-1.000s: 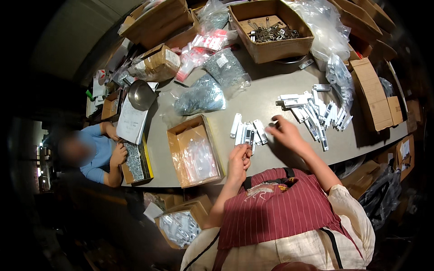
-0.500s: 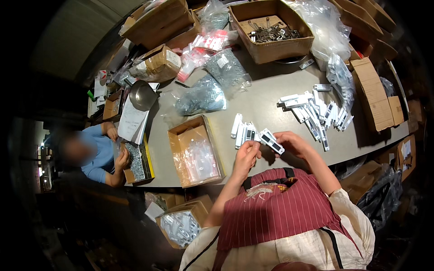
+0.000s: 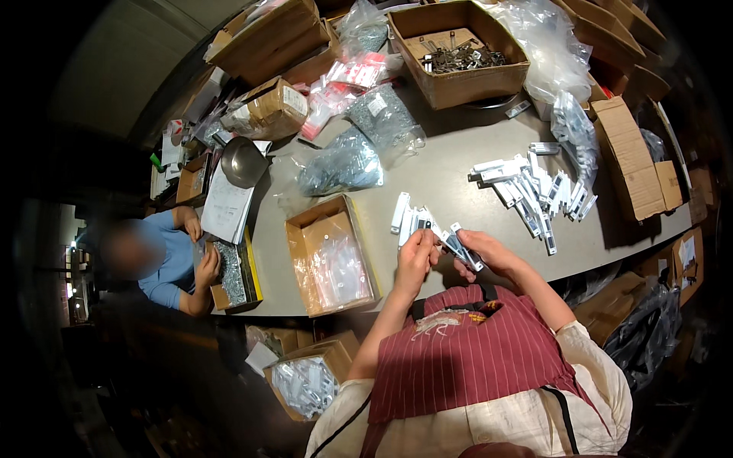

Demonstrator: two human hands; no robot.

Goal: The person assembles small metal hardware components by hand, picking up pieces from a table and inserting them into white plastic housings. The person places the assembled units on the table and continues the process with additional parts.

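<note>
In front of my apron, my right hand [image 3: 489, 252] is closed around slim, silver-white rectangular pieces with dark insets [image 3: 460, 247]; I cannot tell how many. My left hand [image 3: 416, 259] is just left of them, its fingers pinched together. Whatever those fingertips grip, if anything, is hidden. Several similar pieces [image 3: 402, 214] lie on the table right behind my left hand. A larger loose pile of such pieces [image 3: 534, 191] spreads farther back to the right.
Left of my hands stands an open cardboard box [image 3: 294, 259] of clear bags. A big carton [image 3: 450, 91] of metal parts sits at the back near bagged hardware [image 3: 340, 168]. At the far left, a person in blue [image 3: 164, 256] handles something over a box of small parts [image 3: 233, 275].
My right hand has tipped the held pieces steeper, showing their edges more. My left hand has moved slightly up, its fingertips now near the small group on the table.
</note>
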